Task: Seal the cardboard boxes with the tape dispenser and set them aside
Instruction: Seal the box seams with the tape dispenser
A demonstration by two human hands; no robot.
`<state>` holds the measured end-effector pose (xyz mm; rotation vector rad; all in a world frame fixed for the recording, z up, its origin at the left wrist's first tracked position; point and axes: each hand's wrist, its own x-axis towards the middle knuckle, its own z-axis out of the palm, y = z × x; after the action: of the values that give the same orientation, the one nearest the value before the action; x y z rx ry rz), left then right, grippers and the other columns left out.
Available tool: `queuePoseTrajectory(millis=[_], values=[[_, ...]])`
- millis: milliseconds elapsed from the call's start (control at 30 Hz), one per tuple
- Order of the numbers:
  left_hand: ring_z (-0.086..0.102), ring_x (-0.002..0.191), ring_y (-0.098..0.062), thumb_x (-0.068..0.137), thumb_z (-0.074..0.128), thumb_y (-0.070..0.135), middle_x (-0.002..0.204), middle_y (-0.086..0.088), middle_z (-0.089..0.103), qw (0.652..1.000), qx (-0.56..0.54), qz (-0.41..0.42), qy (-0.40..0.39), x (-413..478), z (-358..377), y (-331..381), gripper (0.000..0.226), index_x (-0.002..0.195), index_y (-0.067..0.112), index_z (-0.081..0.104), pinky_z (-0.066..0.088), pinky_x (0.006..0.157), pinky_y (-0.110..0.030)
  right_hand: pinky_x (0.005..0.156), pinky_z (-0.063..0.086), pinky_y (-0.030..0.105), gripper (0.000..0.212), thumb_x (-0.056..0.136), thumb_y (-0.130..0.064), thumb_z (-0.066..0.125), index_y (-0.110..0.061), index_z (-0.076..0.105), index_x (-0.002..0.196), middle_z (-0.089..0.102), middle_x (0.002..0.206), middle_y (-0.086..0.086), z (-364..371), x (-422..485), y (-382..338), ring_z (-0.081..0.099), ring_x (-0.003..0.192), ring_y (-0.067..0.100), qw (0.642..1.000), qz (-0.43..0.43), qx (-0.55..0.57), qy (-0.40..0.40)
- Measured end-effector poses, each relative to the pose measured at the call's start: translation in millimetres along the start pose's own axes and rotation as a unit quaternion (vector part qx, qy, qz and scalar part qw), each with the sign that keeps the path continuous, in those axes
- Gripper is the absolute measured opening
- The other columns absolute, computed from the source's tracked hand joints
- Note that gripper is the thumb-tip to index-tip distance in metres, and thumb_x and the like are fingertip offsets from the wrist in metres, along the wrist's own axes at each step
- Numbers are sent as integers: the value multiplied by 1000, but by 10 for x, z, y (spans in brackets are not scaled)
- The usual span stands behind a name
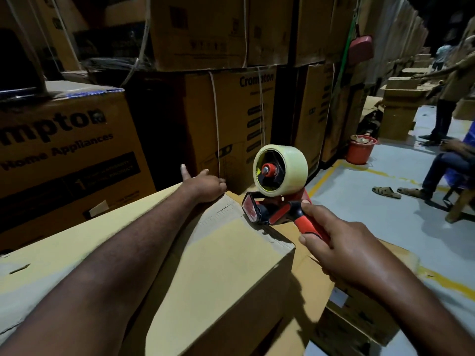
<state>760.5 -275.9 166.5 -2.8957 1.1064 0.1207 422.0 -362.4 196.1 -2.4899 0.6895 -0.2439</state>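
Dim warehouse, printed cartons (226, 119) stacked behind, grey floor (385, 219) with yellow line (321, 179), cardboard box (218, 255) up close, left hand (205, 187) hooked over far edge, right hand (341, 242) clamped round tape dispenser (277, 199) at its right edge.

The fingertips of the left hand (205, 185) bend over the far edge of the plain tan cardboard box (218, 253) and are hidden, and the right hand (341, 250) covers most of the handle of the red-and-black tape dispenser (272, 201). The dark printed carton (64, 150) is cut off at the left of the view, so its brand lettering starts mid-word, and its small print is too dim to read. The seated person in blue (447, 163) is cut off at the right.
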Motion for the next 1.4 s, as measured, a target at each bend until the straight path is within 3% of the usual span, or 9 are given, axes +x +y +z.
queuePoseTrajectory(millis=[100,200,467,533,633,900,1133,1267,1400], values=[[55,125,-20,104,45,42,123,3,67,990,5,46,136,-191,-15,177,29,116,29,68,15,116,-69,63,50,20,63,100,-45,53,-47,19,153,54,121,0,-16,-13,-18,61,84,11,1000,0,-5,10],[65,89,-18,104,53,28,99,0,72,979,-144,141,42,-438,9,401,24,98,18,74,54,81,-39,53,48,16,62,100,-44,53,-48,19,152,47,114,-3,-33,-34,-33,61,78,8,1000,3,1,5],[59,76,-23,101,56,29,81,-7,68,984,-154,86,-8,-484,78,273,34,75,13,71,45,70,-33,49,54,21,58,101,-39,54,-44,25,151,56,115,3,29,27,-45,68,66,15,998,-15,59,-13],[57,81,-21,104,53,29,79,-4,66,989,-126,82,-6,-448,76,299,38,72,14,69,43,93,-36,51,57,24,57,101,-39,53,-45,25,151,55,117,3,-1,8,-8,68,67,15,998,-28,46,-13],[53,85,-12,108,42,32,73,11,57,993,-85,82,-1,-414,65,432,45,66,27,57,12,122,-43,61,57,29,58,100,-42,53,-47,24,150,56,120,2,-126,-135,139,65,76,15,999,-34,23,-13],[45,139,-17,107,43,41,127,-4,67,994,-70,82,-7,-459,85,802,37,103,18,72,-4,123,-55,70,57,31,57,100,-44,51,-46,23,150,58,118,3,-292,-513,567,60,77,15,999,-41,16,-1],[41,141,-20,106,43,45,129,5,67,993,62,-36,94,-659,52,756,37,115,25,73,8,117,-63,65,47,19,61,100,-49,50,-48,18,152,61,123,1,-255,-734,677,56,84,6,998,-51,44,-13],[65,101,-18,101,56,43,111,-2,73,970,-224,19,93,-1083,88,919,33,111,18,74,51,92,-40,73,54,24,61,100,-49,49,-49,17,152,60,127,-1,-190,-660,690,59,89,7,996,-65,67,-13],[65,94,-37,82,55,81,100,-20,70,890,-454,47,16,-1393,326,910,84,96,-1,69,50,88,-49,64,51,19,61,100,-50,50,-50,17,152,59,124,-2,-134,-646,783,57,77,4,994,-68,81,-18]])
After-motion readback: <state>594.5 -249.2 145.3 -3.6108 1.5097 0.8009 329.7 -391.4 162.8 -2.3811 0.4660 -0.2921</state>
